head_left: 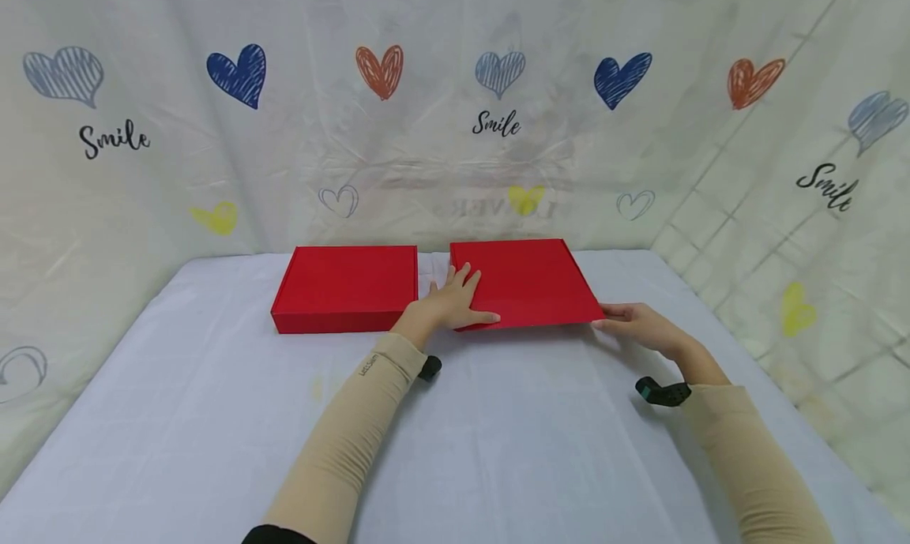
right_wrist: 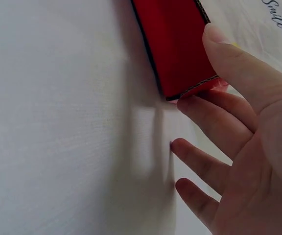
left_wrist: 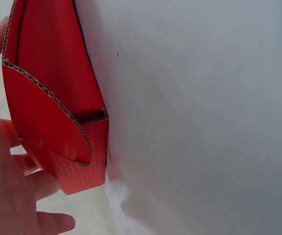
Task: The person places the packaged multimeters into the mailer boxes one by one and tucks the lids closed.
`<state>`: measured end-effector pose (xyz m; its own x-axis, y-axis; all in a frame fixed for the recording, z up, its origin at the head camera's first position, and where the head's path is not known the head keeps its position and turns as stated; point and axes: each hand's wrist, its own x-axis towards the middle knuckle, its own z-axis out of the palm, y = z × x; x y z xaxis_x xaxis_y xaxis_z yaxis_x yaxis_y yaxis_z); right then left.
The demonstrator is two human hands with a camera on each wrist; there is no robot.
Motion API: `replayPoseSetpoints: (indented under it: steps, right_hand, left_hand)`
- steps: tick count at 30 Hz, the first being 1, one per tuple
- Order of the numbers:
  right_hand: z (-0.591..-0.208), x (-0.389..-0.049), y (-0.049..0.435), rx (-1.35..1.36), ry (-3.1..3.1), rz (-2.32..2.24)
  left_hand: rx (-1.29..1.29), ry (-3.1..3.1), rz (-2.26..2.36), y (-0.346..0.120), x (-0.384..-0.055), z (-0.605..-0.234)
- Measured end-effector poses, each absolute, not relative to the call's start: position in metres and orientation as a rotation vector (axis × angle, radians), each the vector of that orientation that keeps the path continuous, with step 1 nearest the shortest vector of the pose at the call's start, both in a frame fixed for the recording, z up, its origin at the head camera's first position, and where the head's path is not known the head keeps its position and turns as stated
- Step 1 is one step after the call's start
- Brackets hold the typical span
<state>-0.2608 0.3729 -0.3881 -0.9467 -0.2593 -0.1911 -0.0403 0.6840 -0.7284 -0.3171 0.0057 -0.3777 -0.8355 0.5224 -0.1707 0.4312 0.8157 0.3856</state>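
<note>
A red cardboard box stands on the right at the back of the table, its lid slightly raised along the front. My left hand rests at its left side, fingers spread and thumb along the lid's front edge. In the left wrist view, a rounded lid flap sticks out at that corner, and the left fingers touch the box's side. My right hand pinches the front right corner. The right wrist view has the right thumb at the lid edge and fingertips against the side.
A second red cardboard box with its lid down lies just left of the first. White cloth covers the table. Behind it hangs a white curtain with printed hearts and words.
</note>
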Motion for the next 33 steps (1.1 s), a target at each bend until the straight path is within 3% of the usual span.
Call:
replayPoseSetpoints:
  steps: [20, 33]
  right_hand:
    - [-0.384, -0.263, 0.357, -0.313, 2.704, -1.227]
    - [-0.385, -0.290, 0.330, -0.451, 2.877, -0.965]
  left_hand:
    - [0.722, 2.753, 0.452, 0.008, -0.314, -0.378]
    - [0.694, 2.747, 0.443, 0.010, -0.320, -0.372]
